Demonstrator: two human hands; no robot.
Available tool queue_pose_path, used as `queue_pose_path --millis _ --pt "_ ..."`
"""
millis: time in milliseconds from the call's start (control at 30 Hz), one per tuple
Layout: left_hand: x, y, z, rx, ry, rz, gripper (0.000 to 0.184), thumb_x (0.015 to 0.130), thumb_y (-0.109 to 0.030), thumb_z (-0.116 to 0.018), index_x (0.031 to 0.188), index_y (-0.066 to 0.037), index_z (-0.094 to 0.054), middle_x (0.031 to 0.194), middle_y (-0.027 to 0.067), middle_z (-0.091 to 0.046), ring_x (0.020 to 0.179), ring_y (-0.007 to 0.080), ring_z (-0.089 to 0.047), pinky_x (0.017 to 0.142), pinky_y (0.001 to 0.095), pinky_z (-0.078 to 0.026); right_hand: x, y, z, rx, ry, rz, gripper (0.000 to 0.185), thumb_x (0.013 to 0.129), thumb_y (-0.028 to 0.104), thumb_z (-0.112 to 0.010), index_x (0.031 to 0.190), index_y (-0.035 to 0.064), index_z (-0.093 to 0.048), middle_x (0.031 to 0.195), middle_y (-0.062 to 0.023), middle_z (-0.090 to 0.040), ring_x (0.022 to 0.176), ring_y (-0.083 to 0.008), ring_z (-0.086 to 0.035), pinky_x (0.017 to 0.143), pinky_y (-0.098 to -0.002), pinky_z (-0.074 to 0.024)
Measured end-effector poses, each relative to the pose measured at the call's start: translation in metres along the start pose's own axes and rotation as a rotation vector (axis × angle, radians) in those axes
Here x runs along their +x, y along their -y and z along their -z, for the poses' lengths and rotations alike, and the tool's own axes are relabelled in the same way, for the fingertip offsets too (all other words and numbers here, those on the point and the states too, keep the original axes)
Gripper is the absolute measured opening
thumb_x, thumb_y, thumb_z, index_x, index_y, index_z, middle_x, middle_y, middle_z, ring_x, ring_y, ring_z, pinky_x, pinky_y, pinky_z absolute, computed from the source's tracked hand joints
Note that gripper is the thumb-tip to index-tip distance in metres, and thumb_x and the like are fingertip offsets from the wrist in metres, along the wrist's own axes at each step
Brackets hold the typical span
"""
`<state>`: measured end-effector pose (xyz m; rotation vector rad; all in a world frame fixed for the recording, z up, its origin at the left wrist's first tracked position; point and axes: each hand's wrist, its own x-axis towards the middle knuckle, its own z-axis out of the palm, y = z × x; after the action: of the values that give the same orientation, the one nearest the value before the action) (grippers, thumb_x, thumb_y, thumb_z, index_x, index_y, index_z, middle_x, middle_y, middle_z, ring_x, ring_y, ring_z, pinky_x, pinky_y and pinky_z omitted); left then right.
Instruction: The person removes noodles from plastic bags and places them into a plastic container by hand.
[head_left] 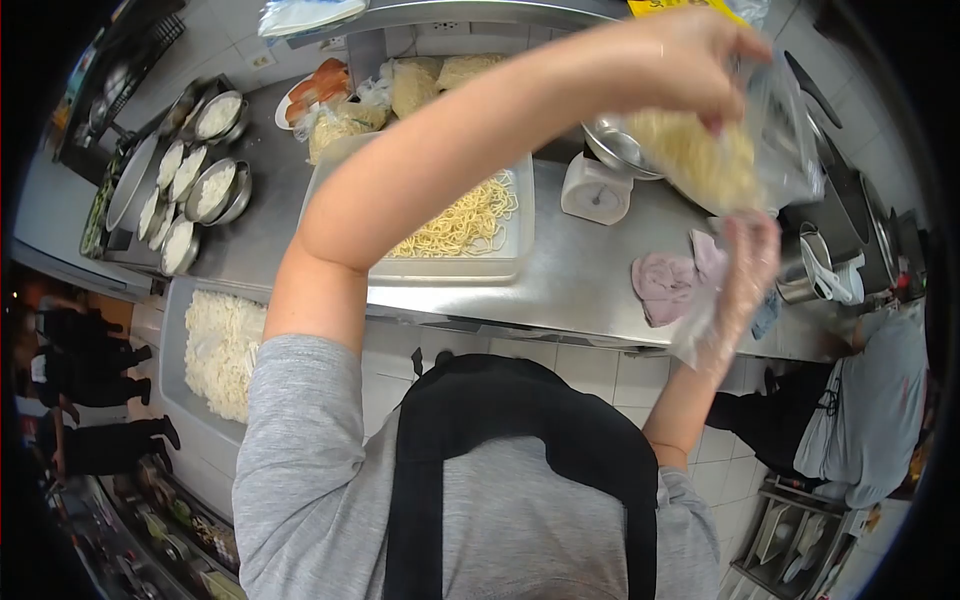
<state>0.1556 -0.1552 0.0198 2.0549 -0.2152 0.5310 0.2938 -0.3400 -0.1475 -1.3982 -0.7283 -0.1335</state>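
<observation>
A brushed-steel counter (560,275) gleams beneath a worker in a heathered grey T-shirt (290,420) and black apron (420,500), seen from the head camera. Toward the middle, a rectangular pale tray (400,270) holds a loose tangle of thin, glossy yellow noodles (460,225). To its right stand a boxy white scale (597,192) with a round dial and, just beyond it, a rounded, shiny metal bowl (615,140). A crumpled pink cloth (665,288) lies nearer on the right. On the far left, round metal bowls (213,190) carry fluffy white heaps; near left, a deep grey tub (175,365) is filled with a lumpy white mass (222,350). Clear sacks (413,88) bulge on the far side behind the tray.

At right, above the counter, a thin, wrinkled, see-through bag (790,150) catches the light, pale yellow strands (700,150) bunched beside it in a soft blur. The left hand (695,65) reaches across from the left, fingers bent over the strands and plastic; whether they pinch either cannot be told. The right hand (748,265), sheathed in filmy clear plastic, points upward just below, its fingertips close to the strands, its grip too blurred to tell.
</observation>
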Motion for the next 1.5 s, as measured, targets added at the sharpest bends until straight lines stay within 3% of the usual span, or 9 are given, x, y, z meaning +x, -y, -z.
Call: queue_pose_path --millis 167,333,533,767,1100,1200,1300,1367,1500 --pt "-0.056 0.023 -0.045 -0.293 0.195 0.212 0.071 0.063 0.009 -0.047 0.132 0.003 -0.030 0.132 0.0184 -0.039 0.119 0.0301 -0.042 0.059 0.0250 -0.051 -0.024 0.088 0.003 0.030 0.033 0.359 0.040 0.079 0.028 -0.062 0.108 0.0022 -0.055 0.119 -0.0166 -0.048 0.108 -0.0238 -0.049 0.089 -0.0371 -0.0387" --pt "-0.084 0.104 -0.085 -0.287 0.367 0.469 0.069 0.062 0.009 -0.045 0.130 0.002 -0.035 0.132 0.0163 -0.040 0.115 0.0242 -0.048 0.057 0.0254 -0.048 -0.038 0.056 0.003 -0.530 0.981 0.427 0.031 0.074 0.030 -0.063 0.092 0.0054 -0.062 0.127 -0.0190 -0.041 0.117 -0.0353 -0.039 0.092 -0.0410 -0.0355" --pt "-0.088 0.130 -0.063 0.085 0.454 0.332 0.041 0.063 0.006 -0.042 0.094 -0.005 -0.066 0.132 0.0108 -0.043 0.111 0.0286 -0.050 0.067 0.0332 -0.050 -0.021 0.012 0.023 -0.574 1.016 0.175 0.017 0.075 0.016 -0.060 0.077 -0.0001 -0.057 0.091 -0.0156 -0.055 0.089 -0.0345 -0.053 0.072 -0.0385 -0.0419" --pt "-0.103 0.110 -0.052 0.473 0.442 0.333 0.019 0.076 -0.019 -0.057 0.080 -0.005 -0.069 0.127 0.0098 -0.048 0.117 0.0303 -0.044 0.093 0.0390 -0.039 -0.008 0.014 0.027 -0.614 0.938 0.154 0.016 0.075 0.014 -0.060 0.078 -0.0011 -0.056 0.075 -0.0135 -0.054 0.068 -0.0323 -0.052 0.062 -0.0353 -0.0409" --pt "-0.138 0.175 -0.130 -0.311 -0.203 0.179 0.077 0.061 -0.025 -0.077 0.128 -0.008 -0.042 0.134 0.0144 -0.038 0.124 0.0276 -0.036 0.104 0.0377 -0.026 -0.005 0.003 0.044 -0.274 0.922 0.013 0.014 0.076 0.010 -0.059 0.076 -0.0036 -0.056 0.072 -0.0119 -0.053 0.066 -0.0244 -0.053 0.062 -0.0320 -0.0403" --pt "-0.128 0.197 -0.145 -0.059 0.113 0.141 0.093 0.056 -0.024 -0.080 0.134 -0.009 -0.032 0.134 0.0129 -0.038 0.122 0.0263 -0.037 0.103 0.0358 -0.028 -0.005 0.002 0.041 -0.243 0.933 0.022 0.013 0.076 0.010 -0.059 0.077 -0.0032 -0.057 0.075 -0.0098 -0.057 0.071 -0.0216 -0.055 0.066 -0.0294 -0.0419" --pt "-0.123 0.198 -0.151 -0.466 0.141 0.301 0.088 0.056 -0.023 -0.080 0.132 -0.008 -0.037 0.130 0.0119 -0.042 0.119 0.0234 -0.040 0.102 0.0327 -0.029 -0.009 -0.019 0.048 -0.062 0.744 -0.041 0.028 0.073 0.016 -0.064 0.095 0.0010 -0.057 0.095 -0.0092 -0.058 0.088 -0.0201 -0.055 0.077 -0.0288 -0.0423" --pt "-0.123 0.203 -0.150 -0.348 0.109 0.298 0.082 0.058 -0.023 -0.079 0.129 -0.007 -0.042 0.126 0.0107 -0.047 0.116 0.0205 -0.042 0.100 0.0313 -0.031 -0.019 -0.030 0.051 0.480 0.340 -0.336 0.060 0.068 0.024 -0.069 0.118 0.0034 -0.044 0.115 -0.0105 -0.050 0.106 -0.0200 -0.049 0.089 -0.0305 -0.0381" --pt "-0.123 0.199 -0.151 -0.318 0.068 0.255 0.072 0.062 -0.023 -0.078 0.125 -0.007 -0.047 0.119 0.0094 -0.053 0.110 0.0207 -0.048 0.096 0.0314 -0.036 -0.082 -0.060 0.026 0.209 0.677 -0.272 0.078 0.066 0.024 -0.073 0.129 0.0025 -0.033 0.129 -0.0134 -0.036 0.111 -0.0209 -0.045 0.094 -0.0324 -0.0371"
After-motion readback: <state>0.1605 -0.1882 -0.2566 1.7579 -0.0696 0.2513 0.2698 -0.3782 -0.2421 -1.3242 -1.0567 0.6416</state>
